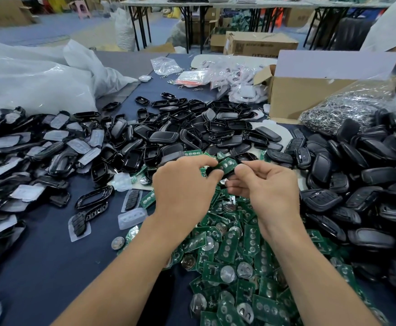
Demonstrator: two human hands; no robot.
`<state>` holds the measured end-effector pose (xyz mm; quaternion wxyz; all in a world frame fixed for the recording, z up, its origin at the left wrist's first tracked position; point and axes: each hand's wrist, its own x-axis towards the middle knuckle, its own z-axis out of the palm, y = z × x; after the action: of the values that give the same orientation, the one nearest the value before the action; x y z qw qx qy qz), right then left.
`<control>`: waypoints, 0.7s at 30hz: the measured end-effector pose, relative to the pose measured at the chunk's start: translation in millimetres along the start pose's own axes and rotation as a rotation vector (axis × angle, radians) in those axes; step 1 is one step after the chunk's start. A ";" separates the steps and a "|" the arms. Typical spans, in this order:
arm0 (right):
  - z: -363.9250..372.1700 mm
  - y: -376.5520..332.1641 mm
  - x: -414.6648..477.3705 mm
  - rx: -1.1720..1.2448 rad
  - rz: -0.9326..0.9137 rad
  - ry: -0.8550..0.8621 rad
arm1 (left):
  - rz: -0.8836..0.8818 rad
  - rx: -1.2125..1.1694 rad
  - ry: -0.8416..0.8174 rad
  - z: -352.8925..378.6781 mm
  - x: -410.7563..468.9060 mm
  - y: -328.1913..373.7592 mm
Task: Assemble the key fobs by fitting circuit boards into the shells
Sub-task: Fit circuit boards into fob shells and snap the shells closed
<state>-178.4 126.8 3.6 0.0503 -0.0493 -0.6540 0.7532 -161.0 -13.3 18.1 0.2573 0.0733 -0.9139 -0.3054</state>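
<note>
Judging by the heaps, the job is somewhere in its middle: a dark mound of what look like closed key fobs (347,175) lies off beyond the right hand (266,187), yet open shells (192,128) are spread past the fingertips and loose boards (234,250) are piled on the bench (39,267) under both wrists. Both hands meet over that green pile, the left hand (183,187) and the right pinching the two ends of one black shell (212,171) with a green circuit board (227,164) lying in it. Fingers (203,161) are curled narrow and closed on it; whether the board is fully seated, I cannot tell.
</note>
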 end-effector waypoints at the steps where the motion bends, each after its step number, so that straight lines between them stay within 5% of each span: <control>1: -0.3 0.8 0.0 -0.017 -0.008 -0.001 | -0.046 -0.024 -0.055 -0.5 1.3 -0.6; 12: -3.9 5.2 5.4 -0.142 -0.034 0.006 | -0.147 -0.315 -0.235 4.1 10.4 -13.0; 17: -6.8 -3.2 -1.0 -0.414 -0.264 -0.010 | -0.151 -0.463 -0.314 -3.5 17.0 -21.0; 21: -3.9 -2.7 -2.5 -0.467 -0.271 -0.087 | -0.151 -0.479 -0.318 -2.2 16.5 -21.6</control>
<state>-175.3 130.6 5.7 0.1097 0.0610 -0.8121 0.5699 -174.5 -36.6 13.8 0.0973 0.0292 -0.8365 -0.5385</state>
